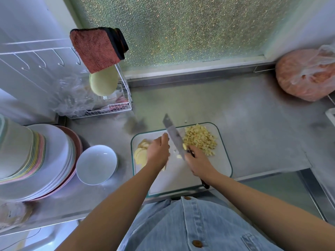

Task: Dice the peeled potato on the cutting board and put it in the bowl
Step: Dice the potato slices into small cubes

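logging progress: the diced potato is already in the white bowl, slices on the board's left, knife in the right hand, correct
Not the bowl: the head view shows the white bowl empty and the diced potato piled on the cutting board's far right. The slices are on the board's left, and the right hand holds the knife.

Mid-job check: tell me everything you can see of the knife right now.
The knife is a broad, rectangular cleaver-like blade of dull grey metal with a dark handle. The right hand grips the handle, whose end pokes out behind the wrist. The blade angles away and leftward over the cutting board, between the diced pile and the uncut slices. A few potato bits cling near its heel. The left hand is close beside it; contact is unclear.
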A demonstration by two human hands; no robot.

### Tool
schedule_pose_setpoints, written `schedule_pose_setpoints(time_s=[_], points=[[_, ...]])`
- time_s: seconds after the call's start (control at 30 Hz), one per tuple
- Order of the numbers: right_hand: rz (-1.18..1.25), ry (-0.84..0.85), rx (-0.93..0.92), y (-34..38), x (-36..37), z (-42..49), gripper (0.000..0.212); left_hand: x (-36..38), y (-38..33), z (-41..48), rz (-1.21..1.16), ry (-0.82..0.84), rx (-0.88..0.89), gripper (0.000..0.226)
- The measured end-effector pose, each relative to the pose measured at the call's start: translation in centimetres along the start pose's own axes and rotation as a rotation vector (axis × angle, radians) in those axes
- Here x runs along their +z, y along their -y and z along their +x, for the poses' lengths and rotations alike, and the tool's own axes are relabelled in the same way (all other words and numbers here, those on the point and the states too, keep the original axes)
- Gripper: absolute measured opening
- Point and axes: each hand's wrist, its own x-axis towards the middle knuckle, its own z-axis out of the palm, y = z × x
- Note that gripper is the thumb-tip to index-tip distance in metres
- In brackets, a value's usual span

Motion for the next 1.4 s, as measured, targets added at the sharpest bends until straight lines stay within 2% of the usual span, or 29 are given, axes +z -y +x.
schedule_pose_setpoints(time_s=[0.07,0.13,0.2,0.3,0.37,0.6,0.8,0.9,1.07,1.17,1.27,1.33,1.4], points=[[0.118,-0.042,0.031,-0.6,-0.5,-0.3,0.019,-0.3,1.4,0.4,0.359,-0.050,0.103,0.033],[0.160,-0.028,0.042,-0.9,-0.5,-0.8,0.017,-0.7,2.8,0.6,0.577,-0.091,0.157,0.030],[0.162,0.031,0.065,-1.1,0.2,-1.0,0.021,-1.0,3.7,0.4,0.671,-0.125,0.180,0.033],[0.030,0.064,0.044,-1.9,1.7,-1.0,0.025,-0.8,4.5,-0.1,0.776,-0.113,0.242,0.034],[-0.028,0.042,0.035,-2.6,2.2,-1.0,0.028,-0.8,4.8,-0.5,0.794,-0.089,0.251,0.035],[-0.168,-0.160,0.065,-4.0,-1.2,-1.1,0.013,-0.9,5.3,-0.2,0.784,-0.088,0.253,0.037],[-0.117,-0.042,-0.016,-3.1,-0.3,-1.1,0.021,-1.2,5.4,-0.1,0.710,-0.118,0.283,0.034],[-0.175,0.045,-0.027,-2.6,0.7,-0.8,0.024,-1.8,5.7,0.2,0.626,-0.157,0.339,0.028],[-0.228,-0.085,0.066,-2.9,-1.2,-0.4,0.025,-3.5,5.9,0.6,0.594,-0.223,0.345,0.022],[-0.200,-0.153,0.031,-2.6,-1.5,-0.3,0.030,-4.0,6.0,0.7,0.585,-0.236,0.311,0.027],[-0.169,-0.055,-0.007,-2.0,-0.3,-0.3,0.028,-4.0,6.1,0.8,0.607,-0.233,0.284,0.034],[-0.240,0.000,-0.023,-2.0,0.1,-0.1,0.025,-3.9,6.2,0.8,0.620,-0.224,0.254,0.039],[-0.278,-0.015,-0.007,-2.1,-0.1,0.1,0.026,-3.9,6.3,0.9,0.636,-0.217,0.221,0.042]])
